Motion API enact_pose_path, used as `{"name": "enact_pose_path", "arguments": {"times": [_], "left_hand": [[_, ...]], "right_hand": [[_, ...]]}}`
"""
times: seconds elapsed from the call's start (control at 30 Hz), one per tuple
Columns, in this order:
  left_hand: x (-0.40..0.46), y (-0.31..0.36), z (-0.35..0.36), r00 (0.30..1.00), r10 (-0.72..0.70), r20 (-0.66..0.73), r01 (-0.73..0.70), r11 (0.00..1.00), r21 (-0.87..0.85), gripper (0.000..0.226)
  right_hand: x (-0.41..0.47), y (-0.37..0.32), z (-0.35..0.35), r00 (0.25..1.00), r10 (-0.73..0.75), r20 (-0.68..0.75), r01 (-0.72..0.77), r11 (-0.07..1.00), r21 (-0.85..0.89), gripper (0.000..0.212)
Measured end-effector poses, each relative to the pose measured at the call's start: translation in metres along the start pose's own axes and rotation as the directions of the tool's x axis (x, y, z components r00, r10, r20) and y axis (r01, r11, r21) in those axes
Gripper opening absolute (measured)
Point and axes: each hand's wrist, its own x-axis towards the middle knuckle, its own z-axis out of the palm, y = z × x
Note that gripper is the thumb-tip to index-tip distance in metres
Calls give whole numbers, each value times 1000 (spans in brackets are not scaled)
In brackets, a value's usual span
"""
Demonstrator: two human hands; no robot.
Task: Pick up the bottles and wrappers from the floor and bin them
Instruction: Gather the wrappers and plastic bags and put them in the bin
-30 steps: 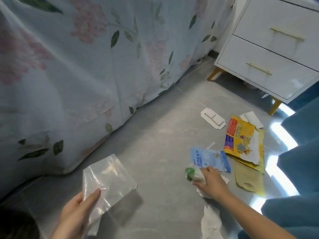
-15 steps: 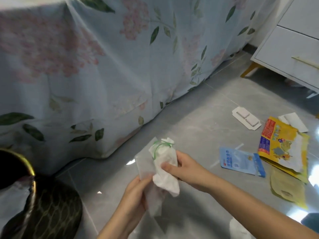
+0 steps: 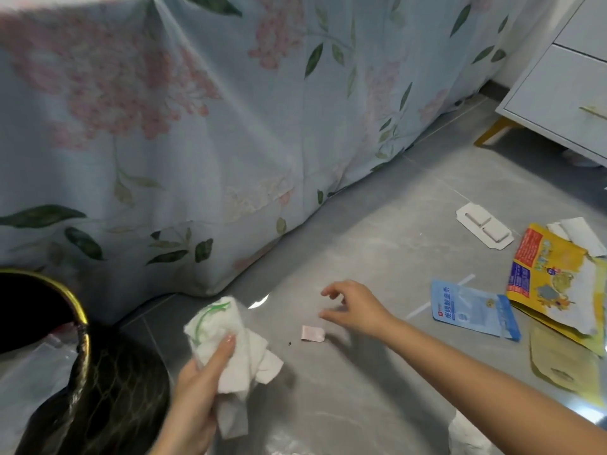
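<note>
left hand [image 3: 197, 385] grips crumpled white wrappers [image 3: 230, 343].
right hand [image 3: 356, 307] hovers, fingers apart, pink scrap [image 3: 312, 333] just below its fingertips.

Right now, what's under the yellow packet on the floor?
A tan paper wrapper pokes out from under the yellow packet at its near edge. How far it runs beneath, and anything else there, is covered.

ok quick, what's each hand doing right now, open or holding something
Left hand: grips the crumpled white wrapper bundle.
Right hand: open, fingers loosely spread above the floor, holding nothing.
</note>
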Motion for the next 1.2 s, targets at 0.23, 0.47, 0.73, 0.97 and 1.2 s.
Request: {"name": "enact_pose_path", "arguments": {"times": [0.23,0.47,0.73,0.97,1.2], "left_hand": [[8,2,-27,992,21,-127,-20,1000,4,32],[13,4,-35,996,51,-73,-57,995,-80,13],[10,5,-36,998,39,-55,-44,995,-93,12],[6,7,-38,998,24,-65,-29,997,-75,15],[-9,14,-22,999,-42,-22,40,996,-78,18]], "right_hand": [[-9,15,57,996,-60,-69,39,962,-270,48],[-12,7,66,996,-83,31,85,995,-56,9],[-54,-45,108,903,-46,427,-22,988,154,102],[-65,-45,125,948,-91,306,170,955,-243,58],[-63,-17,97,996,-8,85,-7,986,166,22]]}}
